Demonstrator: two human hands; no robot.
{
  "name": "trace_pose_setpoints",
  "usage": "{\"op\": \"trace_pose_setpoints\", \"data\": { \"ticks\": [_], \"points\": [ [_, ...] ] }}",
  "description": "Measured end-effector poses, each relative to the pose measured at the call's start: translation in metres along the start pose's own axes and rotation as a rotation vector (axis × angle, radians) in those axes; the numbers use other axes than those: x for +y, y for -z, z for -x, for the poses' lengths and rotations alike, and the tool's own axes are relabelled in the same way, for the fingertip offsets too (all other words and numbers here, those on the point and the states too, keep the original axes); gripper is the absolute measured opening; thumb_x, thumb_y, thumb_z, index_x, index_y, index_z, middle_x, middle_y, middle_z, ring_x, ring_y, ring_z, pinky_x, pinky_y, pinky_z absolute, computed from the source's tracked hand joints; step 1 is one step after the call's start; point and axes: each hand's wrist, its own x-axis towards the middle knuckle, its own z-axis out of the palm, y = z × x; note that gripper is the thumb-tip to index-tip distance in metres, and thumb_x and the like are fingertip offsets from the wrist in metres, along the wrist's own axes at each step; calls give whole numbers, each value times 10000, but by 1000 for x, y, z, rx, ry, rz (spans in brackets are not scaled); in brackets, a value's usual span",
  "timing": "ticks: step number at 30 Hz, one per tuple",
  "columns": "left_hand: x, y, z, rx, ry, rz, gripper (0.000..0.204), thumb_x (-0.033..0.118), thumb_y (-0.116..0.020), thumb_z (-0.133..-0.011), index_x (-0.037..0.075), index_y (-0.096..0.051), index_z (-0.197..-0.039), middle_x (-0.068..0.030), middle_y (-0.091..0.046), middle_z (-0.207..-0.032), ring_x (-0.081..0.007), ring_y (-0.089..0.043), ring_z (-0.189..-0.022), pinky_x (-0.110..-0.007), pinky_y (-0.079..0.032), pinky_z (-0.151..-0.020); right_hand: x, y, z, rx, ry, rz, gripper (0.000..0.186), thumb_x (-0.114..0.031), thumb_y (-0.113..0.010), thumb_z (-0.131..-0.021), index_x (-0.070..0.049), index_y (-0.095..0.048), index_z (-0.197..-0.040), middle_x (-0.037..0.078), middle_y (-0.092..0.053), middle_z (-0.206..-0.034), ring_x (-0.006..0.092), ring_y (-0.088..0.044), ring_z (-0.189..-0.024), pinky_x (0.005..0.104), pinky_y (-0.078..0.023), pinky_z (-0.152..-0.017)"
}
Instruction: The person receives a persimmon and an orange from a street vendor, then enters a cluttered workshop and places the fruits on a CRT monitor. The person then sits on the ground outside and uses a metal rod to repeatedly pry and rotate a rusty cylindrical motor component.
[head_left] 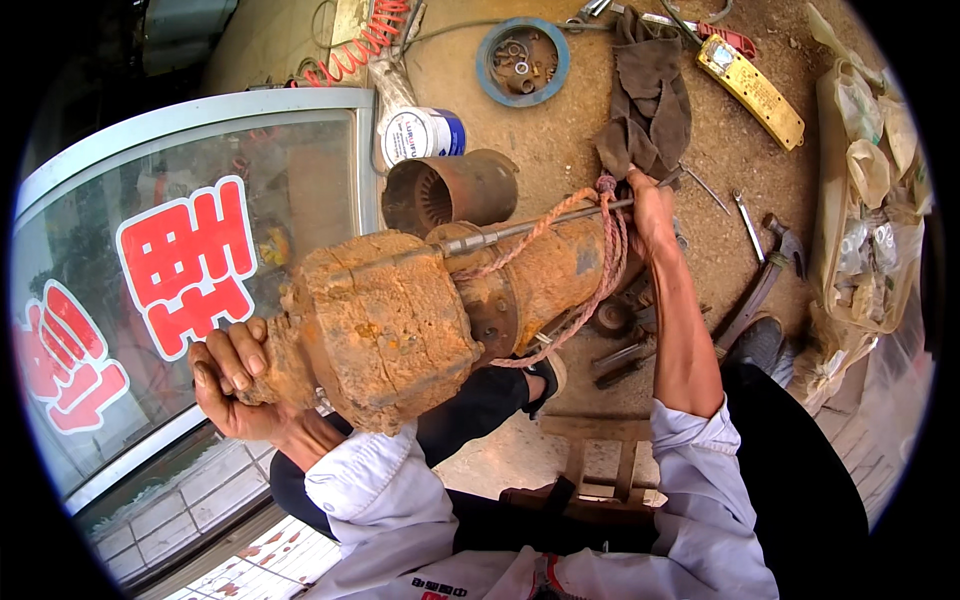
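Observation:
A large rusty cast-metal assembly (pixel 380 325) fills the middle of the view, raised at a slant above my legs. My left hand (pixel 238 385) is wrapped round its narrow lower-left end. A metal rod (pixel 487 238) lies along its top, and a pinkish braided rope (pixel 590 306) loops around its right part. My right hand (pixel 648 207) is closed at the right end, by the rope's knot and the rod; which of these the fingers hold is hard to make out. A dark cloth (pixel 645 75) lies just beyond that hand. An open rusty cylinder (pixel 480 188) stands behind the assembly.
A framed glass panel with red characters (pixel 90 230) stands left. Behind are a white tub (pixel 420 132), blue-rimmed parts dish (pixel 523 40), red coiled hose (pixel 370 45) and yellow controller (pixel 750 92). A hammer (pixel 752 300), spanner (pixel 747 225) and bag-filled tray (pixel 858 200) lie right, a wooden stool (pixel 585 430) below.

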Motion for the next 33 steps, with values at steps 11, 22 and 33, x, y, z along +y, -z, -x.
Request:
{"op": "trace_pose_setpoints", "data": {
  "ticks": [11, 22, 33],
  "points": [
    [1, -1, -2, 39, 14, 11, 296, 202, -453, -969, 143, -389, -686, -12, -451, -611, -170, -506, -652, -390, -438, -805, -14, 0, 9, -43, -28, 136, 288, -234, -552, -911, 25, -610, -798, 37, -538, -655, 142, -475, -528, 297, -393, -483],
    [-1, -10, -10, 316, 60, -80, 331, 212, -441, -983, 133, -394, -665, -11, -423, -620, -179, -475, -649, -385, -453, -750, 9, -2, 15, 127, 387, 80, 414, -353, -572, -956, -63, -517, -666, -44, -400, -623, 89, -327, -592, 319, -273, -532],
    [-4, -8, -12, 399, 55, -43, 275, 221, -511, -947, 134, -436, -698, -10, -425, -640, -183, -477, -661, -393, -447, -777, -4, -2, -2, 101, 292, 356, 412, -324, -593, -909, 44, -546, -729, 37, -518, -659, 132, -426, -620, 359, -355, -561]
  ]
}}
